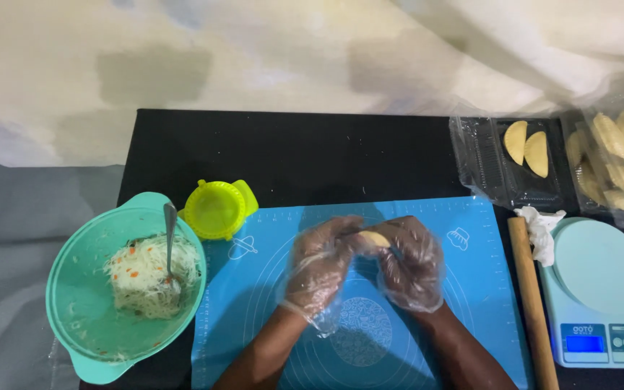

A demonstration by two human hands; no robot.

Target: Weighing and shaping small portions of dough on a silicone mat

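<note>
Both my hands wear clear plastic gloves and meet over the blue silicone mat (pixel 471 289). My left hand (pixel 321 266) and my right hand (pixel 412 263) together pinch a small pale yellow piece of dough (pixel 375 237) between their fingertips. The dough is mostly hidden by the fingers. A yellow-green dumpling press (pixel 216 209) lies shut at the mat's far left corner. To the left stands a teal bowl (pixel 81 318) with shredded noodle and vegetable filling (pixel 146 278) and a metal spoon (pixel 170 238) standing in it.
A wooden rolling pin (pixel 532 303) lies along the mat's right edge, next to a pale teal kitchen scale (pixel 601 289) and a crumpled white tissue (pixel 543 231). Black plastic trays (pixel 489 166) at the back right hold folded yellow dumplings (pixel 527 148).
</note>
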